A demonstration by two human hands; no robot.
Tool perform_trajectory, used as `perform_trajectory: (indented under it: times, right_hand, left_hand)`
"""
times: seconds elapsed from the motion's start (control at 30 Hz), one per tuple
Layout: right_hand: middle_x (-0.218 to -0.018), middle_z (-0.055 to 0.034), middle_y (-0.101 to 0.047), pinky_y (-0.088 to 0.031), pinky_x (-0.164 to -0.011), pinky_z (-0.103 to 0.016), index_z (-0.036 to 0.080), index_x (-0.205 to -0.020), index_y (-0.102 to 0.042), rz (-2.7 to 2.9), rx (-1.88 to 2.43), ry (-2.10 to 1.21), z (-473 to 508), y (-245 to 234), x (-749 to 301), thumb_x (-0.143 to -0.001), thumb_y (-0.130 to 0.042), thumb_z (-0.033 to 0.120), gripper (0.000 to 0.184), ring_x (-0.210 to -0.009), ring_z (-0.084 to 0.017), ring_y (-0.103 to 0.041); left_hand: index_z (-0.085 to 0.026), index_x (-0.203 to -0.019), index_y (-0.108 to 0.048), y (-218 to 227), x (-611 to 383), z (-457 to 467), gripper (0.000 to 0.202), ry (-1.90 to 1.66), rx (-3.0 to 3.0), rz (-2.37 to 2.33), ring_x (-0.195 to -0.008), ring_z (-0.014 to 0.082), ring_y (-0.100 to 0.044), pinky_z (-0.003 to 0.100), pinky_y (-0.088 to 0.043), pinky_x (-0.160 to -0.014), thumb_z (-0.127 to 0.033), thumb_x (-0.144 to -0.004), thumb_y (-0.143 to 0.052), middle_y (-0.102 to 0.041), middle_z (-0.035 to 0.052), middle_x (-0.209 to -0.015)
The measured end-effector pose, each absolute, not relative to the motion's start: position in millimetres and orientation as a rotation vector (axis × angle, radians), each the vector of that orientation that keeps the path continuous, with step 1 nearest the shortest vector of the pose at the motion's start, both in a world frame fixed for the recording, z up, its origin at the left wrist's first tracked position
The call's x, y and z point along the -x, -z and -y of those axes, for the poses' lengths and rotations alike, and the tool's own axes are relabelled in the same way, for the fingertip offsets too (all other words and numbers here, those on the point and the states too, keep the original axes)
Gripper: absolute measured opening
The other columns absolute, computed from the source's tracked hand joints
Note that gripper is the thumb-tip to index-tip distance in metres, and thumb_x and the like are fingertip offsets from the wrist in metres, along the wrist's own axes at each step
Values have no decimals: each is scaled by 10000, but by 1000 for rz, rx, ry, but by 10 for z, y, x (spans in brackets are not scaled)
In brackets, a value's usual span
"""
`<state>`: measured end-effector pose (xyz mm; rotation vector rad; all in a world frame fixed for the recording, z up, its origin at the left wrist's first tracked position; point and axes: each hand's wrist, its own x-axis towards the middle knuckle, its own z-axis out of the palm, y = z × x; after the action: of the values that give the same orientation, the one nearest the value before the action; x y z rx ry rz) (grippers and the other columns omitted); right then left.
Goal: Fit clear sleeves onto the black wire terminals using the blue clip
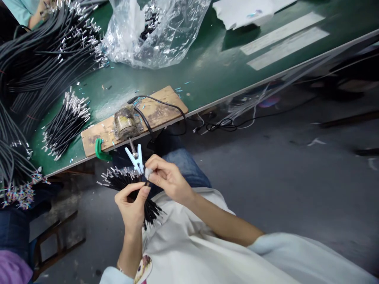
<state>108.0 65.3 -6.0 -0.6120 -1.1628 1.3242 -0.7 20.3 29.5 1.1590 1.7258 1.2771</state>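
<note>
My left hand (132, 207) is closed around a bundle of short black wires (124, 181) with bare metal ends, held over my lap. My right hand (166, 175) pinches the end of one wire between thumb and fingertips, right beside the left thumb. Just above both hands a light blue clothes peg (135, 158) hangs on the shaft of a small motor (126, 123). The motor sits on a wooden board (160, 108) fixed to the green table's (213, 67) edge with a green clamp (100, 150).
A loose bundle of cut wires (66, 124) lies on the table left of the board. Large heaps of long black cables (38, 51) cover the far left. A clear plastic bag (154, 31) sits at the back. Another person's arm (26, 12) shows top left. Grey floor lies to the right.
</note>
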Motion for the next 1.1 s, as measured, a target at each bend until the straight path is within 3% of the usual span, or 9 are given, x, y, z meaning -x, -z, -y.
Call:
perform_trajectory:
  times: [0.1,0.17,0.3,0.5,0.8,0.97,1.1]
  right_hand:
    - [-668,10,-448,-322,-564,-249,149,-679,-515,923,462,-1932,-729,60,-1147,-727,-658,473,358,-598,-103,-410]
    - [-636,20,-453,-309,-567,-246,135,-660,-527,959,445,-2095,-803,26,-1217,-654,-708,514,420,-581,-92,-398]
    - [-579,36,-446,-279,-532,-237,132,-612,-550,1091,526,-2015,-968,-71,-1285,-670,-712,466,376,-553,-80,-369]
    - [-599,9,-507,-320,-508,-214,126,-631,-617,748,387,-2113,-1076,-204,-1038,-607,-684,620,499,-553,-78,-423]
    - [-554,0,-478,-282,-465,-195,99,-543,-631,599,261,-2124,-1054,-301,-973,-659,-710,518,442,-510,-61,-388]
    - [-589,13,-445,-293,-488,-189,122,-652,-662,442,248,-2192,-1047,-176,-979,-653,-722,512,394,-548,-72,-341]
    - [-613,14,-453,-273,-477,-190,135,-742,-672,370,326,-2167,-1044,6,-1028,-661,-722,494,372,-546,-76,-316]
  left_hand:
    - [-225,-629,-741,-318,5,-208,117,-1306,-1284,-1721,-546,120,-665,179,-528,-559,-120,-575,-739,-719,-28,-602]
    - [-220,-635,-736,-335,-14,-189,104,-1312,-1338,-1754,-539,121,-663,192,-531,-562,-133,-580,-747,-719,-31,-607]
    - [-232,-658,-731,-334,-25,-113,111,-1438,-1316,-1837,-544,105,-649,202,-521,-591,-143,-594,-747,-717,-50,-620]
    - [-233,-609,-721,-274,154,-147,75,-1615,-1539,-1811,-444,132,-629,218,-498,-437,-266,-568,-774,-702,-33,-560]
    - [-270,-718,-728,-438,27,-268,84,-1490,-1563,-1808,-494,179,-651,280,-519,-466,-225,-649,-742,-720,-8,-632]
    - [-268,-706,-722,-501,18,-255,50,-1416,-1550,-1829,-566,206,-679,324,-554,-571,-237,-667,-723,-724,1,-652]
    - [-246,-690,-721,-501,31,-206,32,-1373,-1539,-1857,-547,197,-675,309,-548,-542,-230,-663,-717,-724,8,-647]
